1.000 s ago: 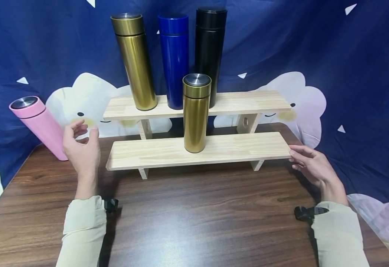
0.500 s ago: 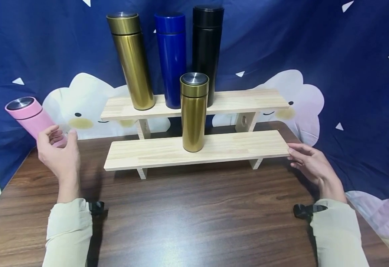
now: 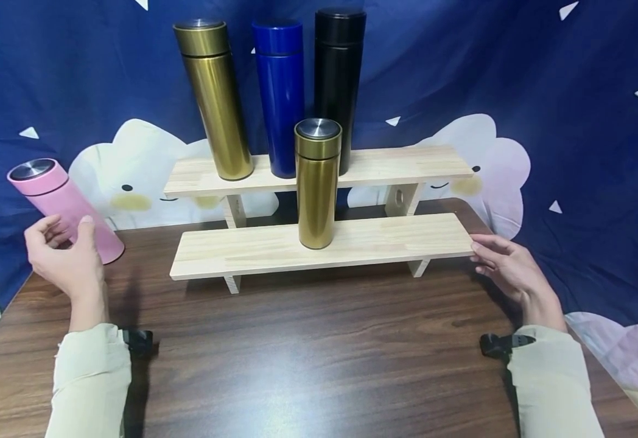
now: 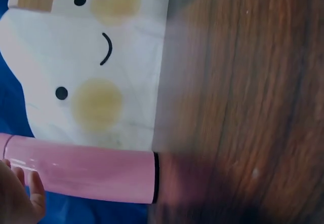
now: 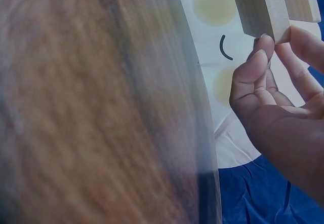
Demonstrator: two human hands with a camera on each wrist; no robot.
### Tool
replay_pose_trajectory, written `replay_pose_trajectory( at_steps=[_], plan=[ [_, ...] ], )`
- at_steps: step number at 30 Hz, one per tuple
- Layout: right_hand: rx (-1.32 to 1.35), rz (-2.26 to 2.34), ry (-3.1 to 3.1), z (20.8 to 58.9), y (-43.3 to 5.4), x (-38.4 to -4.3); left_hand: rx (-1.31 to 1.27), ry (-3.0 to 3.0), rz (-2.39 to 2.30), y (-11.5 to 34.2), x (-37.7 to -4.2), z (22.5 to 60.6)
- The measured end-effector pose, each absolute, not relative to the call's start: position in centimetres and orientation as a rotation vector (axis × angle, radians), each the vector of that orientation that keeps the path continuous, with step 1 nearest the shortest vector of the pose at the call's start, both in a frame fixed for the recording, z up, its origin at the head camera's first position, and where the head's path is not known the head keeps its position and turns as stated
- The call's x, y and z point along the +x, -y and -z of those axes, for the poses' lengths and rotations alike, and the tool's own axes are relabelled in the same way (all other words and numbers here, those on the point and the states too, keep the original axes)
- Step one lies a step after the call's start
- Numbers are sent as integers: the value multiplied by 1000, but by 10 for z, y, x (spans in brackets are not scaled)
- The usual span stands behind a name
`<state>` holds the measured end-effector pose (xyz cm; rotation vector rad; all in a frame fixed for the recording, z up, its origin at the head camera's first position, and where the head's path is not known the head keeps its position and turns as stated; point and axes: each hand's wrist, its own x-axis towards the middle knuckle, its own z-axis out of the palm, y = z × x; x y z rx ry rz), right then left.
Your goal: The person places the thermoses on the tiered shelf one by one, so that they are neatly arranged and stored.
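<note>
A pink thermos bottle (image 3: 80, 207) with a steel-topped lid stands on the table at the far left. My left hand (image 3: 66, 258) is right in front of it, thumb and fingers spread apart in a loose curve. In the left wrist view, the fingertips (image 4: 34, 186) overlap the bottle's upper body. My right hand (image 3: 516, 274) pinches the right end of the lower board of a two-tier wooden shelf (image 3: 406, 237). The right wrist view has the board's corner (image 5: 273, 16) between fingers and thumb. A short gold bottle (image 3: 317, 194) stands mid-way along that board.
The upper tier (image 3: 406, 161) carries a tall gold bottle (image 3: 215, 109), a blue bottle (image 3: 280, 103) and a black bottle (image 3: 341, 79), the black one partly hidden by the short gold one. A dark wood table (image 3: 308, 353) lies beneath; a blue cloth (image 3: 587, 152) with cloud faces hangs behind.
My left hand has moved left, across the front of the pink bottle to its left side. My right hand keeps its place at the shelf's end. The view has shifted slightly.
</note>
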<state>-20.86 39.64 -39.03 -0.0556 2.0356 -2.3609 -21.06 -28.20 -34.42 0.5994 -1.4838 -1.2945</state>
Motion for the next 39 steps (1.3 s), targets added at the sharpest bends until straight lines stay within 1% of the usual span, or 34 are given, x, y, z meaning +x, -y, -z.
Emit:
replay_pose_trajectory(
  at_steps=[5,9,17,22,27,39],
  plan=[
    [-53,2359,-2030,391,-396,-208,641,1490,1263,306,-224,356],
    [-52,2362,-2032,391,-397,-209,644,1530,1209,317,-229,359],
    [-54,2336,-2061,390,-397,-209,660,1656,1112,333,-236,361],
    [-41,2330,-2069,390,-398,-208,618,1691,1120,340,-241,361],
    [-51,2325,-2066,391,-398,-208,552,1690,1128,348,-247,370],
    [-45,2319,-2084,391,-398,-207,577,1659,1251,360,-258,377]
  ],
)
